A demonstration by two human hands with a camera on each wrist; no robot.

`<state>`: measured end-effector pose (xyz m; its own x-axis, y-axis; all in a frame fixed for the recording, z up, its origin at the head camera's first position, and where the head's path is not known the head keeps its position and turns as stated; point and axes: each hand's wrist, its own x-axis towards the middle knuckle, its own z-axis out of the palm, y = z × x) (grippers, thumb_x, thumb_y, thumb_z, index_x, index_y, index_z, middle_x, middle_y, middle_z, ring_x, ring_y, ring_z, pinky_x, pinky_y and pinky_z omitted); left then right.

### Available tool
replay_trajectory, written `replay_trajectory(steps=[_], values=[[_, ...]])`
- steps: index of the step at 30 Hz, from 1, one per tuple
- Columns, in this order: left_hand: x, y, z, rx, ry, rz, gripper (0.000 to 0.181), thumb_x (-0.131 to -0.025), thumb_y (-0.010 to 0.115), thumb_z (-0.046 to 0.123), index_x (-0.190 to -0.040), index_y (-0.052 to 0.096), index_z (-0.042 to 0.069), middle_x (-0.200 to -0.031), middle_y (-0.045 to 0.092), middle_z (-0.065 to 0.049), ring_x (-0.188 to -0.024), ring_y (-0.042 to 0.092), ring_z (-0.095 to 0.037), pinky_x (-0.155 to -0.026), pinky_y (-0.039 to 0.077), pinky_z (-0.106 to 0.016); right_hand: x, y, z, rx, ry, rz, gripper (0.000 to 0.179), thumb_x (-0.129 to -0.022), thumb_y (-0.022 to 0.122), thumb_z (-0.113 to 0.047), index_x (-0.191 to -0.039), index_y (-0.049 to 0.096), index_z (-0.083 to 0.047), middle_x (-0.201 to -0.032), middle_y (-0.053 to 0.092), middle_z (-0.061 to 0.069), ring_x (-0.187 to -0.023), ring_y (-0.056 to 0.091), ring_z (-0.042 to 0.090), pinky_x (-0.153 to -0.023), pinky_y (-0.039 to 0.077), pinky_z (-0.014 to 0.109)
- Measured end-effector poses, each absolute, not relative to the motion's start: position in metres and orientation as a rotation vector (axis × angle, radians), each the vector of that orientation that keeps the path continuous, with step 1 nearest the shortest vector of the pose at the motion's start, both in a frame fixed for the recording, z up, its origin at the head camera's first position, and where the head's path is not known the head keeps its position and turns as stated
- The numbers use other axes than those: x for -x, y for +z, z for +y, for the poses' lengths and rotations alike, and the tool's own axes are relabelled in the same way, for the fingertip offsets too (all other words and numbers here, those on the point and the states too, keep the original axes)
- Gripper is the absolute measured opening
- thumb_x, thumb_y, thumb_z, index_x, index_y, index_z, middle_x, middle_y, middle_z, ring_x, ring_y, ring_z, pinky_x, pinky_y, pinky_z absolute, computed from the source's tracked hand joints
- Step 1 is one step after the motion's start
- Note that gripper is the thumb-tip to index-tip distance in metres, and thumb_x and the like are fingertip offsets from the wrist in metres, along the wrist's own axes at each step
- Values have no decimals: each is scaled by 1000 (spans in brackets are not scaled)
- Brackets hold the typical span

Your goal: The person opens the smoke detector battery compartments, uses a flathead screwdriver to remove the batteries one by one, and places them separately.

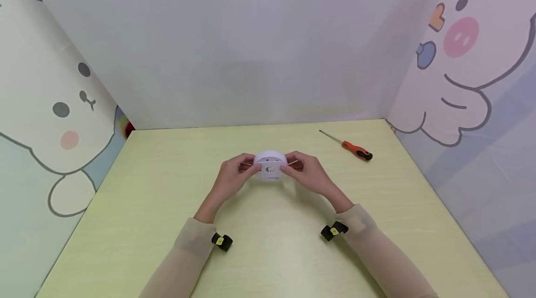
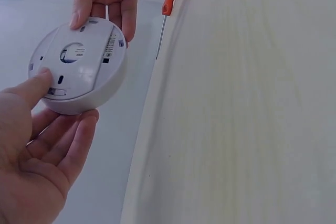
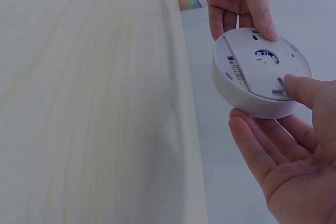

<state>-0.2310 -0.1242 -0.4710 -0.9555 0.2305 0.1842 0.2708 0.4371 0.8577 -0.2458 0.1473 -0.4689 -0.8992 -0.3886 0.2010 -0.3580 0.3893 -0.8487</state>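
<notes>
Both hands hold a round white smoke alarm up over the table, one at each side. Its back faces the person, with a white mounting plate lying across it. That plate has a round hole in its middle, small slots, and printed text beside it. My left hand presses its thumb on one end of the plate, with the fingers under the rim. At the opposite end, my right hand grips the same way, thumb on the plate and fingers beneath. The alarm's front is hidden.
A screwdriver with an orange and black handle lies at the back right of the pale wooden table. A plain wall panel stands behind, and cartoon-printed panels flank both sides.
</notes>
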Motion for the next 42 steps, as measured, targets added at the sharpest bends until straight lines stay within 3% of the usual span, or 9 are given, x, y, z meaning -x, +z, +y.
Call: replay_trajectory(steps=[11, 18, 23, 29, 42], values=[[231, -473, -123, 441, -1631, -2652, 35, -103, 73, 33, -133, 69, 15, -114, 73, -6, -92, 75, -17, -80, 63, -32, 246, -470, 146, 687, -1660, 2519, 38, -99, 79, -18, -134, 67, -11, -112, 73, 12, -89, 77, 24, -76, 63, 28], [232, -477, -123, 482, -1672, -2663, 38, -104, 72, 26, -139, 64, 14, -118, 69, -8, -89, 76, -22, -77, 64, -33, 247, -474, 147, 653, -1658, 2492, 40, -100, 76, -16, -139, 65, -13, -115, 72, 16, -83, 76, 24, -74, 66, 44], [232, -479, -123, 476, -1658, -2699, 39, -105, 71, 25, -141, 64, 12, -122, 66, -10, -88, 75, -23, -76, 63, -31, 247, -476, 146, 636, -1647, 2473, 41, -101, 75, -16, -141, 65, -12, -119, 70, 17, -83, 77, 25, -73, 66, 42], [230, -479, -122, 452, -1576, -2756, 40, -105, 70, 23, -143, 65, 11, -128, 64, -10, -89, 73, -18, -77, 61, -27, 248, -480, 146, 650, -1636, 2452, 42, -103, 72, -13, -144, 63, -8, -126, 68, 20, -83, 78, 28, -74, 66, 40], [230, -482, -121, 396, -1565, -2843, 44, -104, 72, 22, -146, 62, 12, -131, 67, -9, -96, 72, -18, -88, 62, -35, 248, -482, 145, 586, -1492, 2509, 41, -105, 69, -13, -144, 63, -6, -137, 68, 15, -87, 76, 17, -75, 64, 30]])
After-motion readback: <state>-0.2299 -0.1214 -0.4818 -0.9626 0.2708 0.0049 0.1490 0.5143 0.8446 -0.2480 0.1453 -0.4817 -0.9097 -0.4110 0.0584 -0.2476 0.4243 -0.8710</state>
